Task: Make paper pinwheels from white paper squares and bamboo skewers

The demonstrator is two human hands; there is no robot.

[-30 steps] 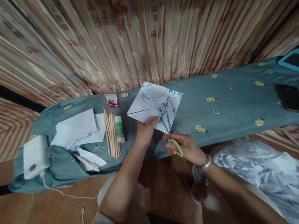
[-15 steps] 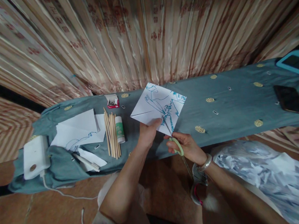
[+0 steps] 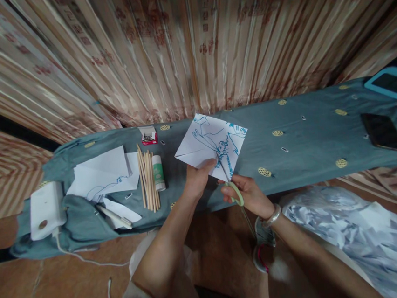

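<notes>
Loose white paper sheets (image 3: 100, 170): left of the bundle of pale wooden sticks (image 3: 149, 182). White cylindrical tube with green label (image 3: 158, 173): just right of the bundle. Left hand (image 3: 199, 177): farther right of it, thumb and fingers pinching white four-cornered paper with blue line drawing (image 3: 198, 144), presumably steadying it for the blades. Paper: cornerwise, one corner towards the bundle. Metal scissors with pale green handles (image 3: 238, 195): right of the bundle, long axis slanting, tips forward, slightly bundleward. Right hand (image 3: 250, 193): rightmost, fingers around handles, seemingly for blade control.
</notes>
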